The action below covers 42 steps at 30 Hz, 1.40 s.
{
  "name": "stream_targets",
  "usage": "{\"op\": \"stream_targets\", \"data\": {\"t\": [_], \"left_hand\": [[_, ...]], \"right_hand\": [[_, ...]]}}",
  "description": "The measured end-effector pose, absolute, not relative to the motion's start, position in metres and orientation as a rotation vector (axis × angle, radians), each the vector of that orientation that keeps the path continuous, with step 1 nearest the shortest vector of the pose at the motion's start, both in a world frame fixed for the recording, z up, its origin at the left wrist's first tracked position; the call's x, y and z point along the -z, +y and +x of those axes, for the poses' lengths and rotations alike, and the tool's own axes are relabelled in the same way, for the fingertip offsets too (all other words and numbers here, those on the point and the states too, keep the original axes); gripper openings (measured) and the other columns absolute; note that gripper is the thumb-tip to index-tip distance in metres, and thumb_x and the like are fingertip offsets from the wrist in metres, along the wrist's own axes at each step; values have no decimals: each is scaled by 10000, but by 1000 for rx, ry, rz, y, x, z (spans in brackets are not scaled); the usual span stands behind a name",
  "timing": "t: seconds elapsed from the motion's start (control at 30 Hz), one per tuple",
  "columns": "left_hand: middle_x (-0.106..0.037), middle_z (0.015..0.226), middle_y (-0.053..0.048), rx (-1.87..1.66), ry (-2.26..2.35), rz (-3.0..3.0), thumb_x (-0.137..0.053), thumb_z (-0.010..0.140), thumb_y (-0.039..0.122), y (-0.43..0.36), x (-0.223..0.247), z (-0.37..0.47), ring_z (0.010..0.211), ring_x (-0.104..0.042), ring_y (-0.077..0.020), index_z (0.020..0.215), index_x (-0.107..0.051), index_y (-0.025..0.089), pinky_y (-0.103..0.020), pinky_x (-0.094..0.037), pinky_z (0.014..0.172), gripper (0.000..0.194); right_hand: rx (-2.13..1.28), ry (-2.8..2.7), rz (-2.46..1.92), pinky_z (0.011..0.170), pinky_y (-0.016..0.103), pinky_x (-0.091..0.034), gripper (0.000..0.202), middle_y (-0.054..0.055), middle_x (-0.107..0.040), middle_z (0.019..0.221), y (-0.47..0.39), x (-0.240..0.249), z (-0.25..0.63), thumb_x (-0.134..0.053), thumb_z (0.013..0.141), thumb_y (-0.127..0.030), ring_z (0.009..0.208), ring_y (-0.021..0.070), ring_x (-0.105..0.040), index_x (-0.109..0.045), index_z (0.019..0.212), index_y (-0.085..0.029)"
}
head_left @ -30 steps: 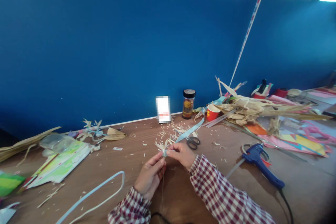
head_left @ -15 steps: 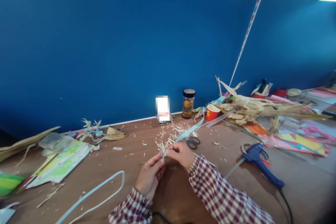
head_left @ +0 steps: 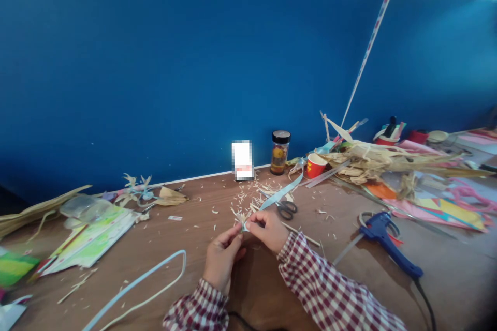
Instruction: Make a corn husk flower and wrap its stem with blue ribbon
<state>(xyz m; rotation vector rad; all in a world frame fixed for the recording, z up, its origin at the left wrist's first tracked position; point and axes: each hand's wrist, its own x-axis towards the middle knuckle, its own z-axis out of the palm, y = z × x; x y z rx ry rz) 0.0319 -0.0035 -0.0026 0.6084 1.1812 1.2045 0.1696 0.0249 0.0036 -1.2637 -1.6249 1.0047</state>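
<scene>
One small husk flower point(head_left: 239, 214), pale blue at its base, is held at fingertip level over the near middle of the table point(head_left: 186, 258). Left hand point(head_left: 220, 261): thumb and forefinger pinched on it from the left. Right hand point(head_left: 272, 230): thumb and forefinger closed on the blue part, remaining fingers curled. Counts: one pair of scissors point(head_left: 288, 209) just beyond the right hand; one black-lidded jar point(head_left: 279, 158); one red paper cup point(head_left: 316, 167) near the jar; one blue glue gun point(head_left: 395, 250) to the right. Husk scraps point(head_left: 243, 197) too many to count. Surface: brown, littered; heaped husks point(head_left: 373, 158) at right. Room: blue partition point(head_left: 186, 72) behind, top edge trimmed red, white and blue.
</scene>
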Motion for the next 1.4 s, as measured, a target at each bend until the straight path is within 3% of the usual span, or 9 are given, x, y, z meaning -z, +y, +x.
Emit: {"op": "stream_targets", "data": {"t": [0.17, 0.37, 0.47, 0.7, 0.9, 1.03, 1.17, 1.4], "left_hand": [[-639, 586, -9, -1242, 1194, 748, -746, 541, 165, -1, 9, 31, 500, -545, -99, 874, -705, 131, -214, -491, 496, 338], [-685, 754, -51, -1271, 1273, 1070, -680, 605, 167, 0, 12, 25, 660, -583, -160, 868, -713, 179, -223, -470, 600, 265], [-648, 710, -39, -1293, 1327, 1310, -655, 628, 167, -2, 9, 23, 675, -559, -168, 874, -714, 205, -224, -435, 652, 255], [-597, 670, -36, -1221, 1448, 1656, -599, 684, 182, -3, 6, 26, 618, -531, -161, 920, -705, 247, -215, -392, 605, 267], [-605, 692, -32, -1242, 1514, 1685, -587, 677, 192, -2, 1, 24, 614, -554, -162, 915, -701, 244, -229, -411, 607, 269], [-598, 737, -37, -1122, 1635, 1936, -479, 742, 215, -3, -1, 22, 658, -567, -172, 995, -658, 202, -276, -439, 652, 310], [-588, 738, -57, -977, 1726, 2214, -420, 773, 186, -7, -2, 24, 706, -559, -186, 1021, -633, 163, -300, -436, 671, 328], [-625, 787, -74, -1013, 1718, 2370, -439, 775, 160, -8, -8, 29, 741, -564, -191, 995, -627, 162, -302, -435, 696, 289]], "right_hand": [[-972, -1623, -1277, 565, 236, -370, 195, 7, -596, 611, 22, -4, 167, -543, 746, -296, 581, 122, -484, -654, 695, -144], [-939, -1615, -1310, 565, 232, -364, 189, 4, -582, 601, 22, -2, 165, -537, 742, -294, 582, 123, -482, -638, 676, -149], [-942, -1612, -1299, 552, 225, -355, 191, -1, -565, 585, 22, 0, 164, -521, 750, -280, 563, 114, -466, -627, 660, -148], [-937, -1617, -1317, 525, 222, -340, 253, -7, -536, 546, 21, -2, 165, -526, 768, -345, 548, 107, -453, -637, 655, -148], [-1233, -1401, -1313, 430, 198, -369, 292, 6, -567, 585, 21, -2, 162, -506, 779, -449, 491, 98, -486, -530, 737, -161], [-1363, -1278, -1288, 355, 180, -374, 326, 5, -583, 632, 21, 0, 160, -521, 757, -487, 490, 114, -522, -456, 866, -187], [-1309, -1285, -1177, 347, 165, -372, 356, -9, -597, 670, 21, -4, 162, -567, 739, -424, 512, 122, -557, -430, 997, -219], [-1251, -1263, -1170, 368, 165, -369, 212, 0, -601, 645, 23, -11, 166, -592, 707, -329, 515, 117, -564, -519, 842, -183]]}}
